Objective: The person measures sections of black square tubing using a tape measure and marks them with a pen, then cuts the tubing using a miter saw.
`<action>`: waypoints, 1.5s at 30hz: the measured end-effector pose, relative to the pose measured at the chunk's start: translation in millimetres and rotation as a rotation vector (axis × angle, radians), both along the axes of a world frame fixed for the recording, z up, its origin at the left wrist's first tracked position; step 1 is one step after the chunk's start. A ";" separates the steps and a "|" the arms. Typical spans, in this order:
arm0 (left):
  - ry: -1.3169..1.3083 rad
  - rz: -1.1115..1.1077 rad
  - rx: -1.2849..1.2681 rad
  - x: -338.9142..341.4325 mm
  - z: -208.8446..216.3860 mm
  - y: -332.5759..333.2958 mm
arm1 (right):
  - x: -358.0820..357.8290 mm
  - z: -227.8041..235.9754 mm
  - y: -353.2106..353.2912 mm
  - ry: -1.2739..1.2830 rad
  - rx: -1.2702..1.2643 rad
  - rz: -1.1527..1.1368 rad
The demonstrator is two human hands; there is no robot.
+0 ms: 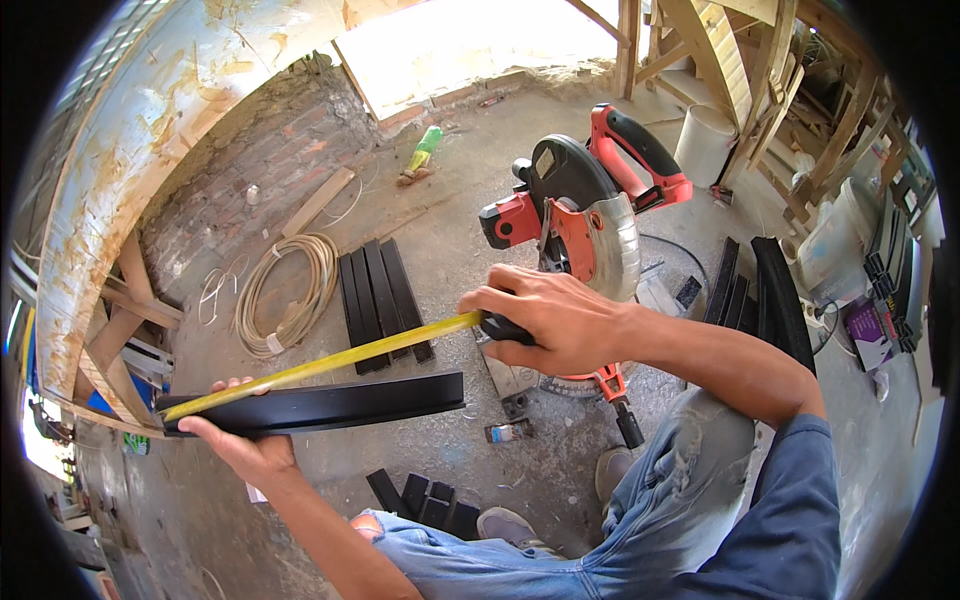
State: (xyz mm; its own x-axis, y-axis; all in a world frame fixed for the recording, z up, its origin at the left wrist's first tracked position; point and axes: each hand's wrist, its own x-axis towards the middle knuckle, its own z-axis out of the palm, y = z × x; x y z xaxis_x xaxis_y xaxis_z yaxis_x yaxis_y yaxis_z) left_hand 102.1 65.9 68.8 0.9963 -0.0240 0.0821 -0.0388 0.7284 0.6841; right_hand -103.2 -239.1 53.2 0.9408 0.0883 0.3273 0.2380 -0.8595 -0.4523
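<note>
A black metal profile strip [340, 402] lies across my left hand [245, 445], whose fingers wrap round its left end. That hand's thumb presses near the end of a yellow tape measure blade [330, 370]. The blade runs up to the right along the strip, a little above its right part. Its dark case [505, 328] sits in my right hand [560, 320], closed around it. Just beyond my right hand stands a red and black miter saw [585, 200], its lower parts partly hidden by the hand and forearm.
Several black strips [380, 290] lie on the floor ahead, beside a coiled beige hose [287, 295]. Short black offcuts [430, 500] rest by my feet. More black lengths [770, 290] are at the right, near a white bucket [835, 245]. A green bottle [425, 148] lies farther off.
</note>
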 end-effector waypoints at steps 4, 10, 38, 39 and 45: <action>0.097 -0.085 0.227 -2.9 -8.9 -3.4 | -30.9 -60.8 -16.1 0.084 0.255 -0.058; 0.022 -0.088 0.558 -33.8 -23.8 -53.6 | -127.6 -233.1 49.4 0.425 0.342 -0.402; -0.730 -1.060 1.683 -144.4 -193.3 -232.3 | -39.6 -299.5 84.5 0.010 1.798 -0.521; -0.844 -0.987 1.625 -145.1 -203.3 -231.1 | -38.0 -304.0 81.2 0.037 1.689 -0.605; -1.243 -0.750 1.580 -134.2 -225.3 -229.1 | -26.5 -301.9 73.1 -0.031 1.787 -0.717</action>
